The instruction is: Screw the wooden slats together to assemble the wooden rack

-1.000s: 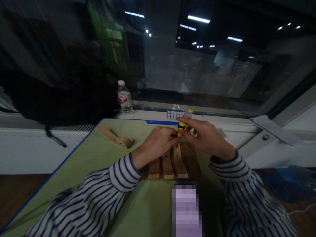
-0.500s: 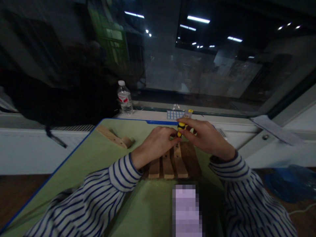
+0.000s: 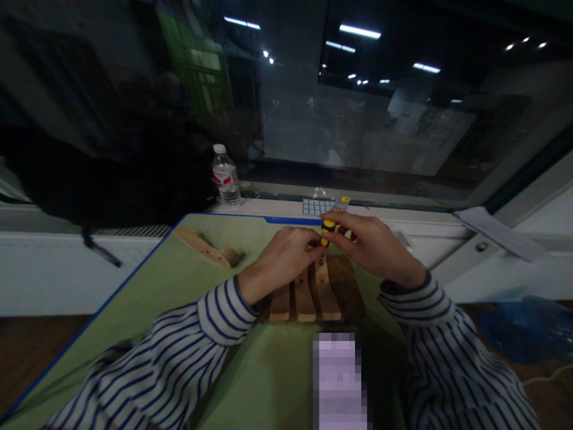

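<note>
My right hand [image 3: 371, 245] is closed around the yellow and black handle of a short screwdriver [image 3: 329, 226], which stands upright. Thumb and fingers of my left hand [image 3: 284, 257] pinch at the lower end of the screwdriver, where its tip is hidden. Beneath both hands lies a dark wooden board [image 3: 349, 292]. Several pale, curved wooden pieces [image 3: 305, 304] lie side by side on it, with dark screw holes in them. The screwdriver is over the far part of the rightmost piece [image 3: 327, 298], where a dark screw or hole shows.
Another curved wooden piece [image 3: 201, 248] with a round end lies at the table's far left. On the sill behind the green table [image 3: 152, 286] are a water bottle [image 3: 227, 179], a blue-gridded sheet [image 3: 316, 207] and a yellow-capped clear container [image 3: 342, 204]. A pixelated light-purple patch [image 3: 339, 382] is in front.
Both hands keep nearly the same grip and place on the screwdriver. The wooden pieces have not moved; the view has shifted very slightly.
</note>
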Available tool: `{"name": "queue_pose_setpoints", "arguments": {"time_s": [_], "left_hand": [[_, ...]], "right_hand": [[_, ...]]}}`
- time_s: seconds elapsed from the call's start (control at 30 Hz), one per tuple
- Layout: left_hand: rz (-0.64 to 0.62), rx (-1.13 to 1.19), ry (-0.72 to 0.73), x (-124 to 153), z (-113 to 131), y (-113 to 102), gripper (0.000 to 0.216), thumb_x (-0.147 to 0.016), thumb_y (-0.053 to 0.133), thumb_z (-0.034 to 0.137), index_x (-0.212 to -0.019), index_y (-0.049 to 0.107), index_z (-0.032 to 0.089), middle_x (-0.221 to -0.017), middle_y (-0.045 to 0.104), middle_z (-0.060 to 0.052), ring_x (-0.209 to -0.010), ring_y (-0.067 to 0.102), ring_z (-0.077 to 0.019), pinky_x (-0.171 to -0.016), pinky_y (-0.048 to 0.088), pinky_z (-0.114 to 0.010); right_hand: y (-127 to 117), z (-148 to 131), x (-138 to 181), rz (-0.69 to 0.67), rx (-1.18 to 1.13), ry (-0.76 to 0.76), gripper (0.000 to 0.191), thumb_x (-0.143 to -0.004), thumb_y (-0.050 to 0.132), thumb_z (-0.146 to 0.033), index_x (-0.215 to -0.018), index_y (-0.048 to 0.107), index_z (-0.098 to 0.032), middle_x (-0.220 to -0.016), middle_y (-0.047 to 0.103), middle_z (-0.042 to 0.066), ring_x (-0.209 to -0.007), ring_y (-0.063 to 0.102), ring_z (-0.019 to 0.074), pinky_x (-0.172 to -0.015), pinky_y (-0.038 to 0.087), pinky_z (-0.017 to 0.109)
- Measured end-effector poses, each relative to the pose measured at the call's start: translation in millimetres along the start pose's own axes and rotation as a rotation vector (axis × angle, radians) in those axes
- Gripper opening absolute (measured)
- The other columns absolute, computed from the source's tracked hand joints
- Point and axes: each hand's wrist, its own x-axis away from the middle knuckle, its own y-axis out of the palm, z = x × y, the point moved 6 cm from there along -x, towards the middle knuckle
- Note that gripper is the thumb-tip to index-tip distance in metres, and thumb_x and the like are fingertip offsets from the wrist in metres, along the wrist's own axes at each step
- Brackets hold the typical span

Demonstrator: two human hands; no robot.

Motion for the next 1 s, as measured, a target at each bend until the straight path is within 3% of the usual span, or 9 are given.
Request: {"name": "queue_pose_setpoints", "arguments": {"time_s": [0.27, 0.7, 1.0], "left_hand": [[-0.004, 0.022, 0.002, -0.1, 2.3, -0.9, 0.024, -0.09, 0.054, 0.03, -0.082, 0.07, 0.013, -0.075, 0.07, -0.005, -0.063, 0.06, -0.0141, -0.057, 0.036, -0.025], [-0.01, -0.002, -0.023, -0.6, 0.6, 0.0, 0.024, -0.088, 0.056, 0.032, -0.083, 0.07, 0.014, -0.078, 0.071, -0.007, -0.069, 0.062, -0.0172, -0.06, 0.038, -0.026], [-0.005, 0.014, -0.009, -0.4, -0.1, 0.5, 0.022, -0.088, 0.057, 0.03, -0.084, 0.071, 0.013, -0.076, 0.071, -0.006, -0.066, 0.062, -0.016, -0.059, 0.037, -0.026]], "right_hand": [[-2.1, -2.2, -0.1, 0.014, 0.001, -0.004, 0.041, -0.089, 0.053, -0.028, -0.128, 0.053, -0.017, -0.111, 0.07, 0.008, -0.075, 0.067, 0.0156, -0.073, 0.053, 0.031], [-0.2, -0.1, 0.3, 0.021, -0.012, -0.004, 0.033, -0.091, 0.051, -0.026, -0.123, 0.058, -0.019, -0.121, 0.066, 0.007, -0.099, 0.066, 0.0204, -0.085, 0.051, 0.035], [-0.6, 0.5, -0.5, 0.024, 0.005, -0.002, 0.032, -0.091, 0.053, -0.027, -0.12, 0.059, -0.017, -0.117, 0.068, 0.007, -0.095, 0.066, 0.0198, -0.084, 0.051, 0.033]]}}
